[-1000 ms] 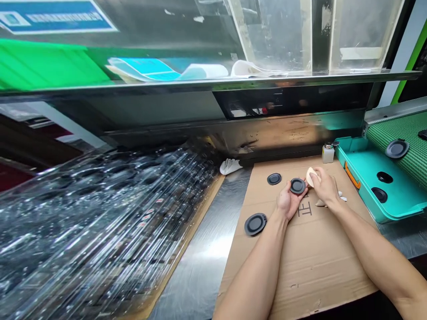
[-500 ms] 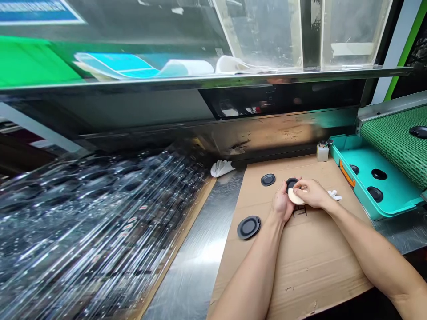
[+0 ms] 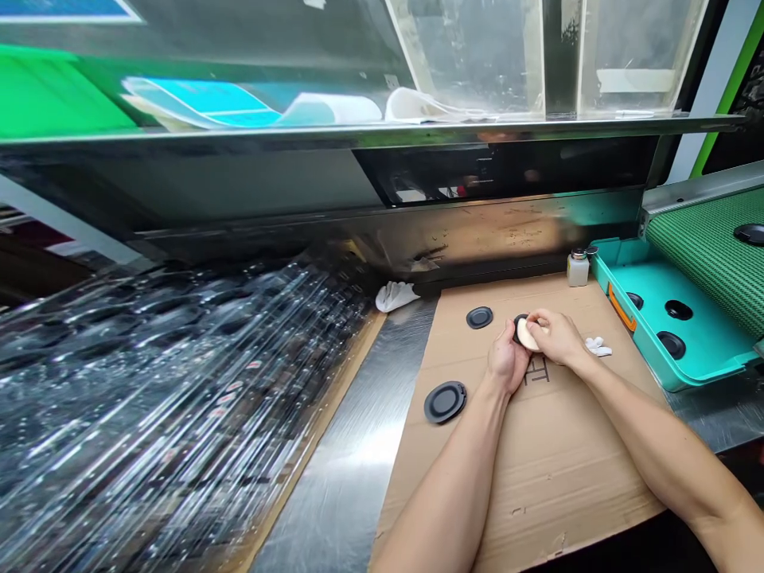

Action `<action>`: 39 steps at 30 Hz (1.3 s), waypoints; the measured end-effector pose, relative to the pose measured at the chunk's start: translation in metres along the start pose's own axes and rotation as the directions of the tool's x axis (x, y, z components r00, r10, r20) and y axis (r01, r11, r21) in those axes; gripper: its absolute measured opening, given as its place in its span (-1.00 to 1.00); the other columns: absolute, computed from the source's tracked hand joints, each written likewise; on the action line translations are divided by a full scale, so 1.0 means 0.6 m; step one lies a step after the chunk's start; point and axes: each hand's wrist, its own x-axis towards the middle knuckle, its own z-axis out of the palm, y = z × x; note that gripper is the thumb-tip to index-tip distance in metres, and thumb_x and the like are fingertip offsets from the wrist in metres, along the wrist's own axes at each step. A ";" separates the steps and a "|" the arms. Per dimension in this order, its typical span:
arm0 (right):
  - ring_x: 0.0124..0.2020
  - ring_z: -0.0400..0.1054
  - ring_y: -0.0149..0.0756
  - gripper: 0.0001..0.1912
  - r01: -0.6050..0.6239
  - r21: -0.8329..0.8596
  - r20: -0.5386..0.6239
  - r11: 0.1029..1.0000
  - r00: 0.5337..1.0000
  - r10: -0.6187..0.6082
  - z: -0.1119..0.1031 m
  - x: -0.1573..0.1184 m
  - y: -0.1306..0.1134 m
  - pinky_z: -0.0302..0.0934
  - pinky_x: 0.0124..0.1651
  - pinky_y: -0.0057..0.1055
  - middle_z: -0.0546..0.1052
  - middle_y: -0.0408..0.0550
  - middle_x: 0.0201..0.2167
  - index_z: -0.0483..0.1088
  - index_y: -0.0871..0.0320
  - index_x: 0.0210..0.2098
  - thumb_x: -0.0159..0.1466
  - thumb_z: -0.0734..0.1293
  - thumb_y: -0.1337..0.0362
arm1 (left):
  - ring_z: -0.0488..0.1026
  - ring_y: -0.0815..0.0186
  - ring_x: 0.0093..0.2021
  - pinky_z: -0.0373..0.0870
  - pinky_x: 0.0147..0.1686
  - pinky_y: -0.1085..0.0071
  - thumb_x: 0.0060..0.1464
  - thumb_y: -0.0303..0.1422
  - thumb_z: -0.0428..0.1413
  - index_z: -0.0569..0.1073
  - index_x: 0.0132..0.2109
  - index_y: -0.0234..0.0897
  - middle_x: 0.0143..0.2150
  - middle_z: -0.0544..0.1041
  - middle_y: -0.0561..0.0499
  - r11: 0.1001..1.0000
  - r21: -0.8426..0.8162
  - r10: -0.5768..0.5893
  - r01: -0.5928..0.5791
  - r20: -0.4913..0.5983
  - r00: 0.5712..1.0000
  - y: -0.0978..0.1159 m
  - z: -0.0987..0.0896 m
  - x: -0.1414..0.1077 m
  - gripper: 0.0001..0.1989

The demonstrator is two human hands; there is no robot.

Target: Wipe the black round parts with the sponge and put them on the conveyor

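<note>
Cupping a black disc (image 3: 519, 326) in its half-closed fingers, the left hand (image 3: 507, 362) held it tilted above the middle of a cardboard sheet (image 3: 537, 469), with most of the disc hidden. The right hand (image 3: 555, 337) was closed in a pinch on a cream sponge (image 3: 526, 334), pressing it against the disc's face. Two more discs (image 3: 479, 317) (image 3: 445, 402) lay flat on the cardboard, well apart from each other and near the hands. Black printed characters (image 3: 536, 371) showed just below the hands, partly hidden and unreadable. A white cloth (image 3: 598, 346) lay just beside the right hand. Beyond it stood a small capped bottle (image 3: 578, 270) with no readable label, next to a teal tray (image 3: 668, 318).
</note>
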 end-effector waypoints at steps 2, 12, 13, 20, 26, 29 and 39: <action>-0.31 0.41 -0.26 -0.74 -0.093 -0.048 -0.039 0.994 0.995 0.091 -0.002 0.003 0.005 0.20 -0.27 -0.45 0.59 -0.13 -0.31 0.52 0.01 -0.13 0.29 0.26 0.13 | 0.54 0.20 0.06 0.41 0.17 0.19 0.39 -0.28 -0.11 0.51 -0.08 -0.35 0.00 0.60 -0.19 1.000 -0.010 -0.007 0.007 -0.010 1.000 0.005 0.002 -0.001 -0.67; -0.39 0.38 -0.34 -0.75 0.020 0.145 0.078 0.989 0.996 -0.032 -0.013 -0.019 0.001 0.17 -0.34 -0.50 0.57 -0.18 -0.37 0.53 0.07 -0.20 0.31 0.27 0.11 | 0.51 0.16 0.11 0.39 0.20 0.16 0.41 -0.21 -0.21 0.50 0.07 -0.38 0.09 0.57 -0.23 0.995 -0.094 0.035 -0.045 -0.106 0.994 0.028 0.004 -0.003 -0.53; -0.40 0.39 -0.33 -0.72 0.021 0.133 0.076 0.991 0.997 -0.032 -0.014 -0.020 -0.002 0.17 -0.34 -0.49 0.58 -0.18 -0.37 0.53 0.07 -0.16 0.33 0.26 0.09 | 0.52 0.16 0.11 0.40 0.19 0.16 0.41 -0.21 -0.22 0.50 0.07 -0.38 0.07 0.57 -0.23 0.994 -0.102 0.019 -0.030 -0.113 0.993 0.028 0.005 -0.004 -0.52; -0.18 0.49 -0.13 -0.55 -0.111 -0.362 -0.080 0.925 0.993 0.088 -0.003 -0.014 -0.023 0.24 -0.11 -0.31 0.61 -0.02 -0.16 0.33 -0.12 0.24 0.48 0.06 -0.01 | 0.55 0.23 0.03 0.43 0.17 0.21 0.41 -0.27 -0.18 0.52 0.03 -0.38 -0.01 0.62 -0.18 0.991 -0.095 -0.094 0.090 -0.036 0.995 0.009 0.026 -0.022 -0.58; -0.17 0.51 -0.08 -0.49 -0.094 -0.512 0.004 0.854 0.994 0.112 0.005 -0.020 -0.041 0.25 -0.11 -0.25 0.61 0.03 -0.17 0.18 -0.21 0.36 0.50 -0.03 -0.05 | 0.54 0.20 0.08 0.41 0.19 0.20 0.41 -0.26 -0.17 0.49 0.11 -0.41 0.04 0.60 -0.23 0.994 0.002 -0.106 0.106 0.005 0.994 0.005 0.017 -0.024 -0.57; -0.19 0.52 -0.07 -0.48 -0.126 -0.508 -0.039 0.852 0.992 0.124 0.003 -0.017 -0.038 0.25 -0.14 -0.26 0.62 0.03 -0.21 0.19 -0.20 0.35 0.50 -0.05 -0.05 | 0.53 0.17 0.09 0.41 0.19 0.17 0.39 -0.29 -0.10 0.47 0.15 -0.39 0.07 0.59 -0.23 0.996 0.019 -0.090 0.089 0.025 0.996 0.001 0.008 -0.022 -0.61; -0.12 0.50 -0.09 -0.49 -0.323 -0.371 -0.177 0.870 0.945 0.275 -0.062 0.000 0.025 0.23 -0.11 -0.29 0.61 0.04 -0.11 0.32 -0.15 0.27 0.49 -0.03 -0.04 | 0.43 -0.03 0.23 0.54 0.01 0.15 0.38 -0.22 -0.14 0.43 0.16 -0.41 0.26 0.42 -0.38 0.971 -0.193 -0.147 0.139 -0.028 0.989 0.045 -0.001 -0.019 -0.56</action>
